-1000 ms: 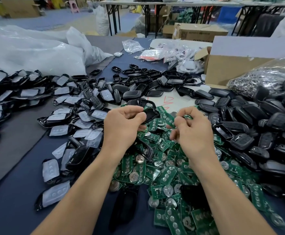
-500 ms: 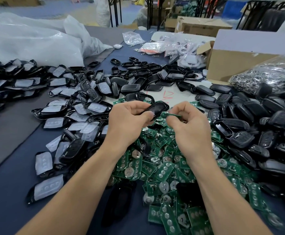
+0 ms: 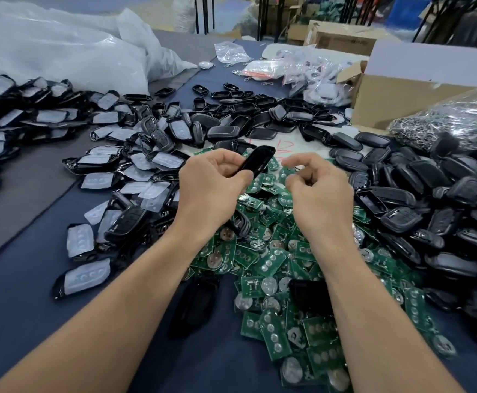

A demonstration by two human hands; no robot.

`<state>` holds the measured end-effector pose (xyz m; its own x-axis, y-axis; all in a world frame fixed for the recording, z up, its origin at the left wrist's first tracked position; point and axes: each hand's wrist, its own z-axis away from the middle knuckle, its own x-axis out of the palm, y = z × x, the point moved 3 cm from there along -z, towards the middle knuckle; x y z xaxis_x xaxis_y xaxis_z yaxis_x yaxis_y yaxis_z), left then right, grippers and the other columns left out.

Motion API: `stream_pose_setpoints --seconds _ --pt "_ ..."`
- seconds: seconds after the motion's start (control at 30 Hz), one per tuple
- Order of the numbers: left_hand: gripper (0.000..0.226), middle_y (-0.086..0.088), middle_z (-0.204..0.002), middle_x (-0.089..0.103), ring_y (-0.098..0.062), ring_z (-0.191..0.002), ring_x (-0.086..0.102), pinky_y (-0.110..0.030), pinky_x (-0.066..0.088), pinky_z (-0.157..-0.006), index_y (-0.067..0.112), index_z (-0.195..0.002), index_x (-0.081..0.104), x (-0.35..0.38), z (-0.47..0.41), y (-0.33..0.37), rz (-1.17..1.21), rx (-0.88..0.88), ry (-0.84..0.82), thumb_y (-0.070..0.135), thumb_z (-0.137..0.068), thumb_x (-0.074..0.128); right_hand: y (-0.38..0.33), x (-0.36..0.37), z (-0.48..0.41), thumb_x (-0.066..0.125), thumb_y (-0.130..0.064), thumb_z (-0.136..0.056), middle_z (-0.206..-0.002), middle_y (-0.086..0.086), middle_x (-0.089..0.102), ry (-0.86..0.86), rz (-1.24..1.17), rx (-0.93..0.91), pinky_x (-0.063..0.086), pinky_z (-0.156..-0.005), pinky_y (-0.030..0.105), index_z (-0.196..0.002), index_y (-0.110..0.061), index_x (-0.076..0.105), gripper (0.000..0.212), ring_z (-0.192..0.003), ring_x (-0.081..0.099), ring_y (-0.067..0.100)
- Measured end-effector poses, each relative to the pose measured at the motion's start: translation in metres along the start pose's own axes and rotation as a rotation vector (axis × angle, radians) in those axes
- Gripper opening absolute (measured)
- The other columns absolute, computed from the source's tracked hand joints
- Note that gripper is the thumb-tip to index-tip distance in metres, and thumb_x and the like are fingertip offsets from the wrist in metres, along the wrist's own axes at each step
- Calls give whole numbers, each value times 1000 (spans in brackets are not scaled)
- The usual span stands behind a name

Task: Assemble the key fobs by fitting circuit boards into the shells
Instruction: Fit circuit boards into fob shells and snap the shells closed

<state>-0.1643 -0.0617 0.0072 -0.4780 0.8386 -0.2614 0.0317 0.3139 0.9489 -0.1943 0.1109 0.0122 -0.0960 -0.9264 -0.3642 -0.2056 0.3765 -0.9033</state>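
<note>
My left hand (image 3: 211, 188) grips a black key fob shell (image 3: 255, 163), held tilted above the table's middle. Just to its right, my right hand (image 3: 319, 194) hovers apart from the shell; its fingers are curled and blurred, and I see no board in them. Under both hands lies a heap of green circuit boards (image 3: 274, 265) with round silver cells. Whether a board sits inside the held shell is hidden.
Black shells (image 3: 416, 194) are piled on the right. Shell halves with white film (image 3: 95, 177) spread over the left. At the back stand a cardboard box (image 3: 401, 92), a bag of metal rings (image 3: 444, 117), small packets (image 3: 288, 69) and big plastic bags (image 3: 61, 52).
My right hand brought a green board to the shell in my left hand, then drew away to the right without it. The shell has tipped more upright.
</note>
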Motion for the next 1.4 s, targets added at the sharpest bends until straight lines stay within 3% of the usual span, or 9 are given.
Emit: stream_pose_setpoints --seconds 0.2,0.33,0.4,0.67,0.9,1.0,1.13,1.3,1.4 --pt "30 12 -77 79 -9 -72 78 -38 65 -79 35 -91 73 1 1 -2 20 -39 -50 8 -83 82 -3 1 3 67 -14 -91 -66 -11 71 -14 -70 5 32 -40 17 -85 -30 58 19 -37 36 5" --pt "39 16 -81 79 -6 -74 78 -33 65 -81 42 -88 72 3 0 -2 -20 -32 -79 5 -84 81 -5 1 4 73 -18 -87 -77 -12 68 -5 -77 -21 44 -64 25 -82 -27 59 18 -62 55 1" --pt "35 16 -83 80 -5 -75 78 -32 65 -80 39 -90 74 3 -1 -2 -30 -23 -87 5 -86 80 -4 -1 4 76 -17 -84 -79 -11 68 17 -66 -31 50 -69 30 -80 -27 61 18 -72 60 6" --pt "31 7 -85 81 -14 -78 80 -28 65 -73 27 -97 82 5 -1 0 54 -16 -194 -1 -87 75 -4 3 2 78 -13 -85 -71 -4 69 -18 -142 -19 58 -70 54 -80 -27 63 21 -69 66 25" --pt "35 -1 -85 82 -22 -76 80 -32 65 -74 26 -94 82 6 -1 1 126 -39 -254 -6 -83 75 -3 2 2 79 -16 -88 -70 -2 72 20 -101 -11 56 -59 38 -78 -28 63 22 -61 67 22" --pt "35 -4 -83 81 -25 -74 80 -29 64 -69 26 -91 82 6 0 3 149 -35 -274 -7 -83 76 -2 0 1 81 -19 -85 -69 -9 72 49 -77 -17 48 -56 25 -76 -28 63 22 -57 64 11" --pt "34 -6 -80 81 -26 -70 79 -27 63 -64 23 -90 79 5 2 5 174 -52 -277 -10 -82 77 -3 -1 2 82 -22 -85 -74 -19 70 77 -35 -30 48 -55 18 -75 -28 62 23 -59 61 3" --pt "27 -3 -81 81 -22 -69 79 -25 62 -64 21 -94 80 5 2 8 159 -34 -293 -3 -81 79 -3 -1 2 82 -22 -85 -72 -16 69 84 -47 -21 48 -53 19 -78 -27 64 20 -55 59 4" --pt "32 1 -80 81 -21 -69 79 -25 62 -64 37 -82 82 4 2 10 158 -19 -272 5 -77 86 -3 1 3 82 -23 -85 -74 -14 69 94 -45 -22 49 -54 21 -78 -26 64 19 -56 60 7"
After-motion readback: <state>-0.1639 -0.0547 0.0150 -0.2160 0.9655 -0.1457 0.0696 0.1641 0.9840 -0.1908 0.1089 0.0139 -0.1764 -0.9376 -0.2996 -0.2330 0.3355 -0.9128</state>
